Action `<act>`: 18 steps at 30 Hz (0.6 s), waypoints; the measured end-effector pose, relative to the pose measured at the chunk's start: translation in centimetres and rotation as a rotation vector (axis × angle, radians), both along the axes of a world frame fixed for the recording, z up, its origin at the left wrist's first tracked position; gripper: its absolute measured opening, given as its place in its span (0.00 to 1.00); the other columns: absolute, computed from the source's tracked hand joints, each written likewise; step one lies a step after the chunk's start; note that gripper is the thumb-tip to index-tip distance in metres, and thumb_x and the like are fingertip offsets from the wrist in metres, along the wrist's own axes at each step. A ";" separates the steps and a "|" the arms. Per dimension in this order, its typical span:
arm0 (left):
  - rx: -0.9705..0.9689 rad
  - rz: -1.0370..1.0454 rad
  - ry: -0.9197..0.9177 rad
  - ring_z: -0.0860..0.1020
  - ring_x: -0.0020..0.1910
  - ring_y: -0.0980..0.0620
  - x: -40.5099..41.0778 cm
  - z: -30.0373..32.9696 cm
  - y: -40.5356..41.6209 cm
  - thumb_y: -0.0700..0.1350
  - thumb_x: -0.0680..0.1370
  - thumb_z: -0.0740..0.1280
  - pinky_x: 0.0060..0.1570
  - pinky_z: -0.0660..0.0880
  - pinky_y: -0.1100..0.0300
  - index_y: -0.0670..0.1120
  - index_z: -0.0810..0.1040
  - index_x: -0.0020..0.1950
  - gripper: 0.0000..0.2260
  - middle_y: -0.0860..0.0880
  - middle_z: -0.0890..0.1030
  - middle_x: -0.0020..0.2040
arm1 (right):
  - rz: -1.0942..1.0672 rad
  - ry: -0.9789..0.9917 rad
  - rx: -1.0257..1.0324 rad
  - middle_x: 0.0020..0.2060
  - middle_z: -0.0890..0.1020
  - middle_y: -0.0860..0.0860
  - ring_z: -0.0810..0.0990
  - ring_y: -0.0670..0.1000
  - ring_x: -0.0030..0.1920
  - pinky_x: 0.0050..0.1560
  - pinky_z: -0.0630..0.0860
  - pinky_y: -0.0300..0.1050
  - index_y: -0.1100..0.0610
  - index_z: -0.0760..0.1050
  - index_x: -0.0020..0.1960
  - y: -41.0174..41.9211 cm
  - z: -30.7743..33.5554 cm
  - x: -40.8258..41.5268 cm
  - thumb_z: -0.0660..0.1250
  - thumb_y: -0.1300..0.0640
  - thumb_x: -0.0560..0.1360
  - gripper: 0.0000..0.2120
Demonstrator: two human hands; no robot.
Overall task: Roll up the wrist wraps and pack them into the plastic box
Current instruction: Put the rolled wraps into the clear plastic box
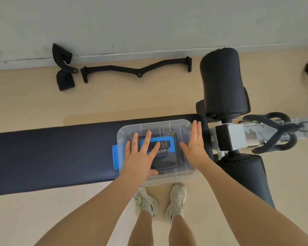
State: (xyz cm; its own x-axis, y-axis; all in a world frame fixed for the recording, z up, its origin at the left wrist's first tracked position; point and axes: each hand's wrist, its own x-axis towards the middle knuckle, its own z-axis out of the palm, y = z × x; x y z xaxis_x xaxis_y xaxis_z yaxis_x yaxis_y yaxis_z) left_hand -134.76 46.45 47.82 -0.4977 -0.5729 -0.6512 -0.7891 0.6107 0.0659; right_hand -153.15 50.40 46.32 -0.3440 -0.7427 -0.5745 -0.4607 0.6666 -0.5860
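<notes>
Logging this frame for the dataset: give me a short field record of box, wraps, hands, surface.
box: clear plastic box, lid on, blue handle, blue latch on its left end
wraps: black wrist wraps visible inside through the lid
left hand: left hand flat on the lid, fingers spread
right hand: right hand flat on the lid's right part
surface: padded bench

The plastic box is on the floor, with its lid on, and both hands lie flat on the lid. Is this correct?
Not quite: the head view shows the plastic box on the padded bench, not the floor. Its lid is on, with the left hand and right hand flat on it.
</notes>
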 end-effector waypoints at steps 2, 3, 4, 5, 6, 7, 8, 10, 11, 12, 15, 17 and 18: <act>0.011 0.015 0.004 0.33 0.73 0.33 -0.1 0.1 -0.1 0.63 0.75 0.62 0.71 0.39 0.39 0.57 0.38 0.77 0.41 0.46 0.28 0.74 | -0.338 -0.080 0.022 0.77 0.43 0.50 0.50 0.54 0.76 0.73 0.54 0.53 0.51 0.37 0.77 -0.2 0.4 -0.5 0.68 0.59 0.76 0.45; 0.018 0.014 -0.001 0.33 0.73 0.33 -0.2 0.2 -0.2 0.63 0.75 0.62 0.71 0.40 0.39 0.57 0.38 0.77 0.41 0.46 0.28 0.74 | -0.410 -0.028 0.077 0.77 0.48 0.52 0.54 0.57 0.75 0.72 0.57 0.57 0.51 0.38 0.77 0.0 0.3 -0.7 0.71 0.54 0.73 0.48; 0.025 0.017 -0.004 0.33 0.73 0.33 -0.2 0.3 -0.3 0.63 0.75 0.63 0.71 0.40 0.39 0.57 0.38 0.77 0.41 0.46 0.28 0.74 | -0.431 0.028 0.143 0.76 0.54 0.55 0.59 0.59 0.74 0.71 0.61 0.60 0.52 0.40 0.77 0.3 0.3 -0.8 0.72 0.49 0.71 0.50; 0.030 0.020 -0.004 0.33 0.73 0.33 -0.2 0.3 -0.2 0.63 0.75 0.63 0.71 0.40 0.39 0.57 0.39 0.77 0.41 0.46 0.28 0.74 | -0.419 0.061 0.199 0.74 0.60 0.56 0.63 0.60 0.72 0.69 0.64 0.62 0.53 0.43 0.77 0.5 0.2 -0.9 0.73 0.44 0.69 0.50; 0.033 0.023 -0.008 0.33 0.73 0.33 -0.2 0.3 -0.2 0.62 0.75 0.63 0.71 0.40 0.39 0.57 0.39 0.77 0.41 0.46 0.27 0.74 | -0.390 0.073 0.228 0.71 0.65 0.57 0.66 0.60 0.69 0.67 0.67 0.62 0.55 0.48 0.77 0.7 0.2 -0.9 0.72 0.42 0.69 0.47; 0.032 0.025 -0.016 0.33 0.73 0.33 -0.2 0.3 -0.1 0.62 0.75 0.63 0.72 0.40 0.39 0.57 0.39 0.77 0.41 0.46 0.27 0.74 | -0.355 0.088 0.230 0.69 0.68 0.56 0.69 0.59 0.67 0.65 0.70 0.59 0.56 0.54 0.76 0.7 0.5 -0.9 0.71 0.43 0.70 0.43; 0.032 0.028 -0.019 0.33 0.73 0.34 -0.2 0.3 -0.2 0.62 0.75 0.64 0.72 0.40 0.39 0.57 0.39 0.77 0.41 0.46 0.27 0.74 | -0.312 0.121 0.214 0.66 0.70 0.56 0.72 0.57 0.64 0.62 0.72 0.57 0.57 0.59 0.74 0.7 0.8 -1.0 0.70 0.44 0.72 0.37; 0.042 0.032 -0.020 0.33 0.73 0.34 -0.3 0.3 -0.2 0.62 0.75 0.64 0.72 0.40 0.39 0.57 0.39 0.77 0.41 0.46 0.27 0.74 | -0.227 0.182 0.172 0.61 0.73 0.56 0.75 0.54 0.56 0.58 0.74 0.52 0.57 0.67 0.69 0.6 1.2 -1.1 0.68 0.48 0.75 0.26; 0.046 0.035 -0.020 0.33 0.73 0.34 -0.3 0.4 -0.1 0.62 0.75 0.64 0.72 0.40 0.39 0.57 0.39 0.77 0.41 0.46 0.27 0.74 | -0.203 0.180 0.165 0.60 0.73 0.55 0.75 0.53 0.54 0.57 0.74 0.51 0.57 0.67 0.68 0.5 1.3 -1.2 0.66 0.50 0.76 0.24; 0.049 0.041 -0.020 0.33 0.73 0.34 -0.3 0.5 -0.1 0.62 0.75 0.64 0.72 0.41 0.39 0.57 0.40 0.77 0.41 0.46 0.27 0.74 | -0.195 0.154 0.171 0.59 0.74 0.55 0.75 0.52 0.53 0.57 0.74 0.50 0.56 0.66 0.69 0.4 1.4 -1.1 0.65 0.51 0.77 0.23; 0.043 0.042 -0.019 0.33 0.73 0.34 -0.4 0.5 -0.2 0.61 0.75 0.65 0.72 0.41 0.39 0.57 0.40 0.77 0.41 0.46 0.28 0.74 | -0.229 0.050 0.222 0.57 0.75 0.56 0.73 0.50 0.48 0.53 0.74 0.49 0.57 0.62 0.70 0.1 1.8 -0.7 0.61 0.53 0.80 0.21; 0.042 0.045 -0.008 0.33 0.73 0.34 -0.4 0.4 -0.2 0.61 0.75 0.65 0.72 0.41 0.39 0.57 0.41 0.77 0.41 0.46 0.28 0.74 | -0.155 0.121 0.262 0.51 0.75 0.54 0.73 0.50 0.46 0.48 0.72 0.47 0.57 0.62 0.69 -0.1 1.8 -0.5 0.58 0.52 0.81 0.19; 0.042 0.047 -0.002 0.33 0.73 0.34 -0.3 0.3 -0.1 0.61 0.75 0.65 0.72 0.41 0.39 0.57 0.41 0.77 0.41 0.46 0.28 0.74 | -0.127 0.168 0.273 0.49 0.74 0.53 0.73 0.50 0.46 0.46 0.72 0.47 0.57 0.63 0.69 -0.1 2.0 -0.4 0.57 0.52 0.81 0.18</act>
